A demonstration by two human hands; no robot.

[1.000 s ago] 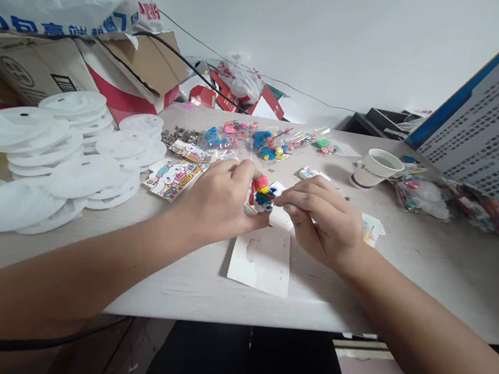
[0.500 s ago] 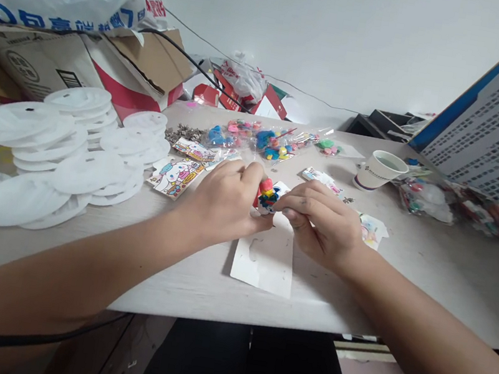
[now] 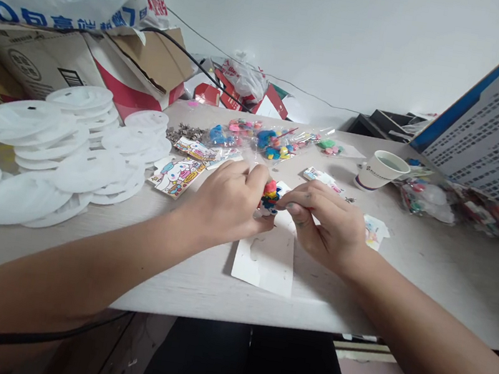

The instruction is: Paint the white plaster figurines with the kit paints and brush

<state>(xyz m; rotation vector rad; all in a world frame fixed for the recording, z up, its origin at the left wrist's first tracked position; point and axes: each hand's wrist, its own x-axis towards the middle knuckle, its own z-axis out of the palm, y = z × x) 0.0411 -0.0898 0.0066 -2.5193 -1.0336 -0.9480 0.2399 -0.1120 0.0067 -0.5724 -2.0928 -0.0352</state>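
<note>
My left hand [image 3: 233, 200] is closed around a small colourful figurine [image 3: 270, 198], with pink-red on top, yellow below it and blue and white lower down. Part of the figurine is covered by my fingers. From the other side my right hand [image 3: 327, 221] meets it, thumb and forefinger pinched together at its blue part. Whatever lies in that pinch is too small to make out. Under both hands a white card [image 3: 266, 259] lies flat on the table.
Stacks of white plastic discs [image 3: 91, 171] fill the left side. Printed cartoon cards [image 3: 178, 176] lie beside my left hand. Clear bags of coloured pieces [image 3: 270, 143] are at the back. A paper cup [image 3: 377, 172] of liquid stands at right, near more bagged pieces [image 3: 427, 199].
The figurine has shifted slightly to the right and turned a little in my left hand. My right fingertips stay pinched against it.
</note>
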